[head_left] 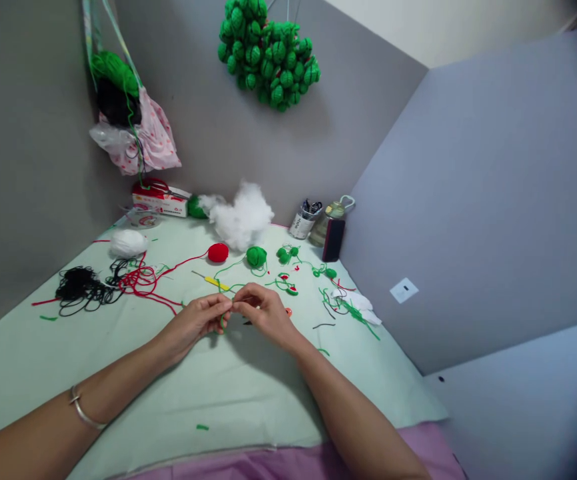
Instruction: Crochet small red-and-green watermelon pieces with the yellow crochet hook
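My left hand (204, 315) is closed in a pinch, with green yarn (222, 323) looped over its fingers and hanging below them. Fingertip to fingertip with it, my right hand (263, 312) pinches too; what lies between its fingers is too small to make out. Just behind the hands is a yellow-handled crochet hook (216, 284), its far end partly hidden by my right hand. A strand leads back to a green yarn ball (256, 257). Partly covered by my right hand, a small orange item (288, 311) shows at its edge.
Red yarn (141, 280), black yarn (76, 285) and a white ball (128, 243) lie left. White stuffing (243, 217), a pen cup (304, 220) and a phone (333, 240) stand behind. Green scraps (356, 310) lie right. Green crocheted balls (273, 57) hang above.
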{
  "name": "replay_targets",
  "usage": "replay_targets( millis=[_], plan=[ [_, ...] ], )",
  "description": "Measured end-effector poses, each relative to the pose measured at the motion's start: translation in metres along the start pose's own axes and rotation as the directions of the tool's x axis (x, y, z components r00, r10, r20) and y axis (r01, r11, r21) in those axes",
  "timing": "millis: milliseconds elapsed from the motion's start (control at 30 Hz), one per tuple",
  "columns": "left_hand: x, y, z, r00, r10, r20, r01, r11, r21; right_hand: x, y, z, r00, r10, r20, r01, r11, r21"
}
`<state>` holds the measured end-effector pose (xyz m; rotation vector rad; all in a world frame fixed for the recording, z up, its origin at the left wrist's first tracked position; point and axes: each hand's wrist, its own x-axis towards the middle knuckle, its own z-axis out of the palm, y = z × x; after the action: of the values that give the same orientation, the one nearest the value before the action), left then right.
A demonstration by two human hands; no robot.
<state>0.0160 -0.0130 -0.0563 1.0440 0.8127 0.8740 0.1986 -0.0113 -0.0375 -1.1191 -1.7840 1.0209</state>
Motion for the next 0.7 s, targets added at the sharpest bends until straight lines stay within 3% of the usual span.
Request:
replay_targets(
  millis=[67, 133, 233, 367, 433, 533, 600, 700],
  plan=[
    [0.001, -0.001, -0.002, 1.000, 0.007, -0.002, -0.007, 1.000, 0.018, -0.004, -0.002, -0.003, 0.989, -0.140, 0.044, 0.147, 0.949, -0.278],
    [0.003, -0.001, -0.003, 1.000, 0.012, -0.022, -0.010, 0.999, 0.053, -0.008, -0.001, -0.005, 0.968, -0.222, 0.116, 0.249, 0.821, -0.514],
    [0.006, -0.002, -0.006, 0.999, 0.007, -0.044, -0.003, 0.996, 0.094, -0.009, 0.005, -0.008, 0.964, -0.241, 0.108, 0.253, 0.727, -0.638],
    [0.007, -0.004, -0.008, 0.999, 0.000, -0.032, 0.002, 0.997, 0.071, -0.004, 0.009, -0.016, 0.966, -0.249, -0.064, 0.166, 0.796, -0.582],
    [0.006, -0.005, -0.008, 1.000, 0.006, -0.015, -0.005, 0.996, 0.090, -0.003, 0.003, -0.019, 0.960, -0.248, -0.131, 0.170, 0.886, -0.432],
    [0.004, -0.006, -0.008, 1.000, 0.013, 0.021, -0.016, 0.990, 0.137, -0.005, -0.008, -0.017, 0.968, -0.247, -0.039, 0.235, 0.951, -0.200],
    [0.003, -0.006, -0.008, 0.999, 0.019, 0.042, -0.025, 0.989, 0.147, -0.007, -0.012, -0.013, 0.962, -0.255, 0.096, 0.270, 0.942, -0.199],
    [0.002, -0.004, -0.005, 0.998, 0.018, 0.062, -0.028, 0.986, 0.162, -0.008, -0.012, -0.008, 0.961, -0.255, 0.104, 0.275, 0.921, -0.276]
  ],
)
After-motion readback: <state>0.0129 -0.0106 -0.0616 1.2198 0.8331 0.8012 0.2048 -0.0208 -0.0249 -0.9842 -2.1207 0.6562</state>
